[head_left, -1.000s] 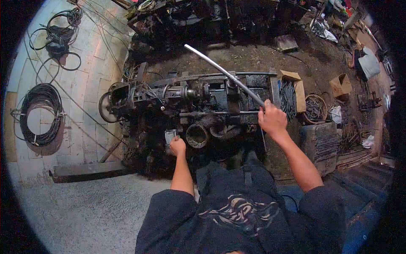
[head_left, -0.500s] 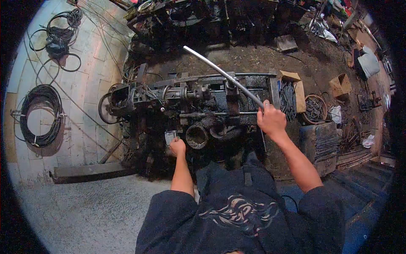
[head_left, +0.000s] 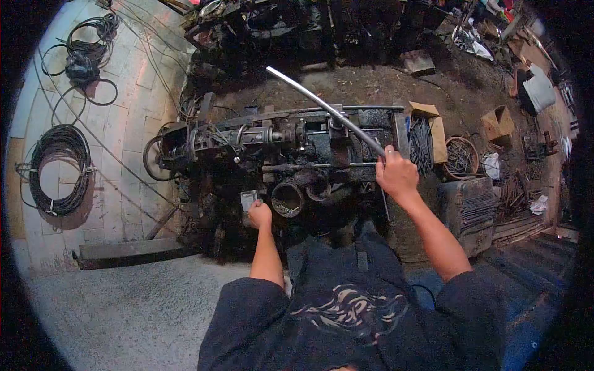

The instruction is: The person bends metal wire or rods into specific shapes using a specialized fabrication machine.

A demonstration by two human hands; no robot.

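Note:
My right hand (head_left: 396, 172) is closed round the lower end of a long metal bar (head_left: 322, 104), which slants up and left across the machine (head_left: 247, 136). My left hand (head_left: 260, 213) is closed at a small pale rectangular piece (head_left: 249, 199) on the machine's near side; whether that piece is loose or part of the machine cannot be made out. Just right of my left hand is a round container (head_left: 288, 200) with small bits inside.
Cardboard box of dark rods (head_left: 437, 133) stands right of the machine, beside a round basket of metal pieces (head_left: 461, 156) and a large block-like container (head_left: 467, 210). Coiled cable (head_left: 59, 170) lies on the tiled floor at left. A beam (head_left: 136, 248) lies lower left.
Parts at the middle of the machine, near the bar, have shifted slightly. Both my hands and the bar are almost where they were.

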